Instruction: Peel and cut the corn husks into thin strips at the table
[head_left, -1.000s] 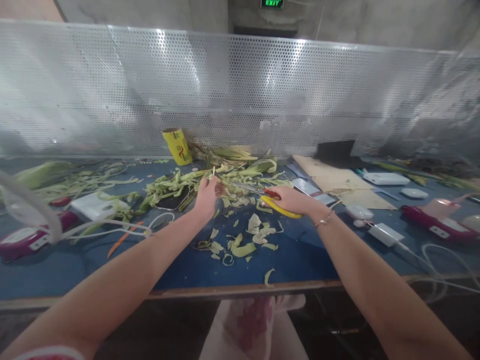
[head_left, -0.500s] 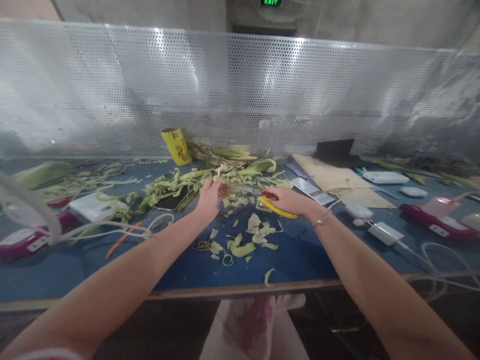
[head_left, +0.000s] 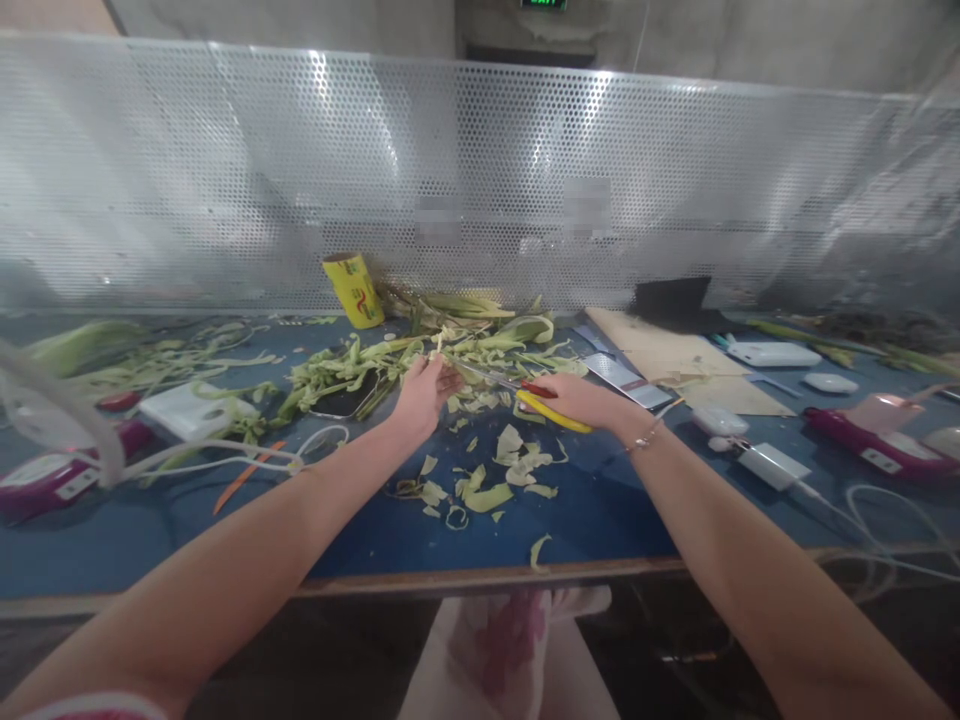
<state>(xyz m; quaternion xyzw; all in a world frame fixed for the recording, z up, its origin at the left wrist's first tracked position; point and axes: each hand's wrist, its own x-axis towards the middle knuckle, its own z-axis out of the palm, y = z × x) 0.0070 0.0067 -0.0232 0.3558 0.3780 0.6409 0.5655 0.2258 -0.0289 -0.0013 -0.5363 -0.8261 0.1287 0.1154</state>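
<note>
My right hand [head_left: 581,400] grips scissors [head_left: 525,392] with red and yellow handles; the blades point left toward my left hand. My left hand [head_left: 422,392] is closed on a thin green leaf strip at the edge of a heap of green leaf strips [head_left: 390,365] on the blue table [head_left: 600,510]. Cut leaf scraps [head_left: 495,475] lie scattered in front of both hands.
A yellow roll [head_left: 353,290] stands by the perforated metal screen [head_left: 480,180]. Cardboard [head_left: 675,360], white chargers [head_left: 769,467] and cables lie to the right. A white box [head_left: 191,412], a pink device [head_left: 45,480] and more leaf strips lie left.
My left hand has shifted slightly right and toward the scissor blades. The scissors have moved a little left. Otherwise the scene is unchanged.
</note>
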